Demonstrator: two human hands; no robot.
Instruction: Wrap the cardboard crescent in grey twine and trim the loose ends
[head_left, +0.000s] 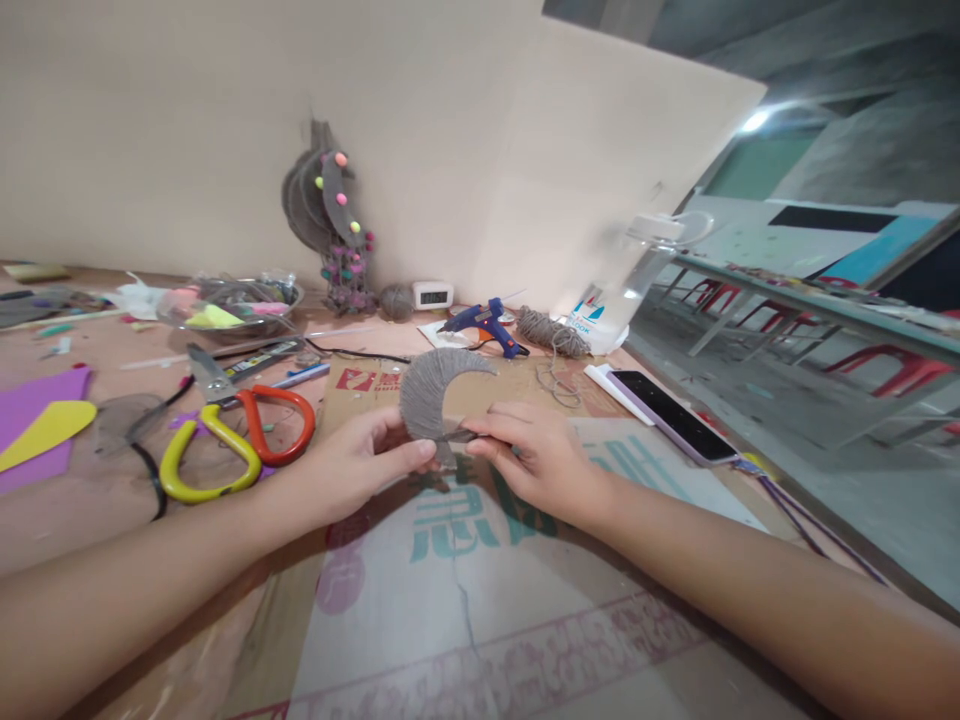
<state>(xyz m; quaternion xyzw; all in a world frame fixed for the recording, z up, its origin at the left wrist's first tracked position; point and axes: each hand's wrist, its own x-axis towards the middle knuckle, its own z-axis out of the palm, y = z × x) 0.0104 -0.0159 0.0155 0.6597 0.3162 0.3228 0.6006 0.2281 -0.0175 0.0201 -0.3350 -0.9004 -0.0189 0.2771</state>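
A crescent moon shape (426, 390) wrapped in grey yarn stands upright above the cardboard sheet (517, 600). My left hand (375, 455) grips its lower left part between thumb and fingers. Close beside it, my right hand (529, 455) pinches grey yarn at the crescent's lower inner edge. A loose strand of yarn (463, 590) trails down over the cardboard toward me. The crescent's lower tip is partly hidden by my left thumb.
Scissors (225, 430) lie left of my hands. Behind are a blue glue gun (487, 322), grey yarn (553, 332), a small clock (433, 296) and a plastic bottle (622, 285). A phone (667, 415) lies right. Finished-looking crescents with pompoms (322, 205) hang at the wall.
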